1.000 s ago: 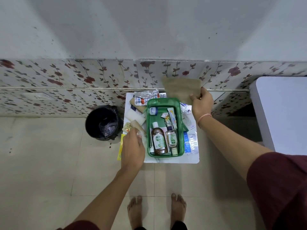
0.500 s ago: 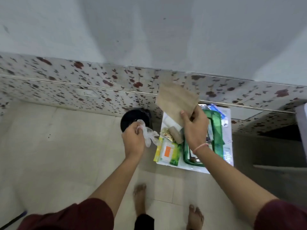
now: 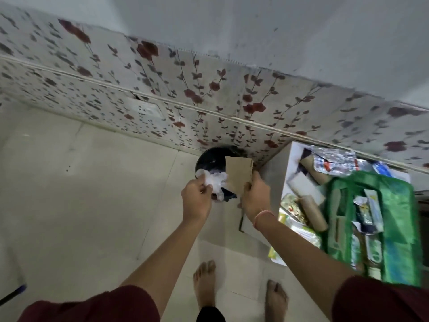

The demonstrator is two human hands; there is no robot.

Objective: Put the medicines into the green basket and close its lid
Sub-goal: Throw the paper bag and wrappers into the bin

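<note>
Both hands hang over the black bin [image 3: 210,156] by the wall. The left hand [image 3: 196,199] fingers pinch crumpled clear plastic [image 3: 214,178]; the right hand [image 3: 255,196] fingers grip a brown paper piece [image 3: 239,174]. The green basket [image 3: 399,219], lid open, sits on the table's [image 3: 293,156] right side, medicines inside.

Round black plastic bin [image 3: 210,156] at centre; plain brown paper envelope [image 3: 239,174] and crumpled clear-white plastic wrap [image 3: 214,178] over it. Translucent green plastic basket [image 3: 399,205] at three o'clock. Cream wall tiles [image 3: 185,89] patterned with red flowers and grey leaves at twelve. Maroon sleeves [image 3: 380,300] at six.
</note>
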